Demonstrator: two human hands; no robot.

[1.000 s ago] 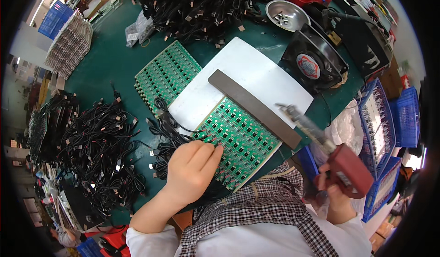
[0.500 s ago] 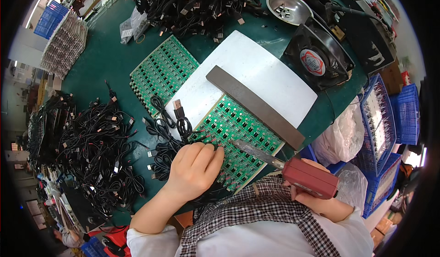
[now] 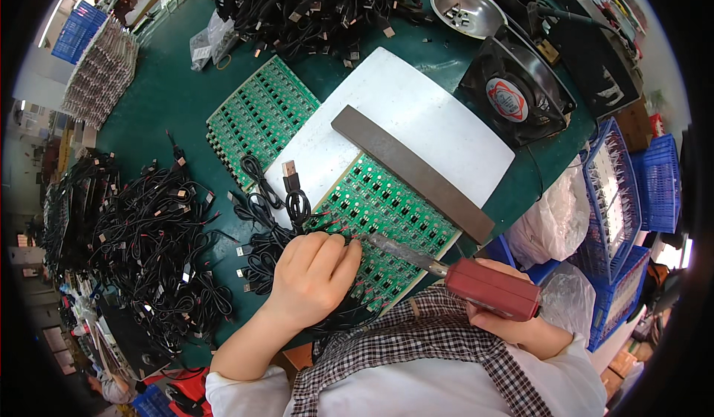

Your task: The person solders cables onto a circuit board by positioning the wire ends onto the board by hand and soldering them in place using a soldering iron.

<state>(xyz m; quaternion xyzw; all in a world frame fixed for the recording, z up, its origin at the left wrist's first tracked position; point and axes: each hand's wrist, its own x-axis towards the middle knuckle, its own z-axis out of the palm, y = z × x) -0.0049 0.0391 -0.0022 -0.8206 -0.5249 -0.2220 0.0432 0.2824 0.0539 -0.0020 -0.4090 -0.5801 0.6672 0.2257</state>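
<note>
My left hand [image 3: 312, 277] is closed in a pinch over the left part of a green circuit board panel [image 3: 394, 209], holding a black USB cable [image 3: 297, 203] near its thin red wire ends. The exact grip is hidden under my fingers. In my right hand [image 3: 513, 330] is a dark red soldering gun [image 3: 492, 289], its long grey tip reaching left across the panel, close to my left fingertips. The panel lies on a white board [image 3: 431, 112], along a brown bar [image 3: 413, 173]. More coiled black cables [image 3: 262, 264] lie beside my left hand.
A stack of green panels [image 3: 264, 112] sits at the upper left of the board. Black cable heaps [image 3: 160, 231] cover the left and far table [image 3: 167, 90]. At the far right stand a metal bowl [image 3: 468, 12] and a black fan [image 3: 517, 94]; blue crates [image 3: 613, 201] lie beyond.
The soldering gun has shifted slightly left, bringing its tip nearer my left fingertips. My left hand stays almost where it was, still pinched at the panel.
</note>
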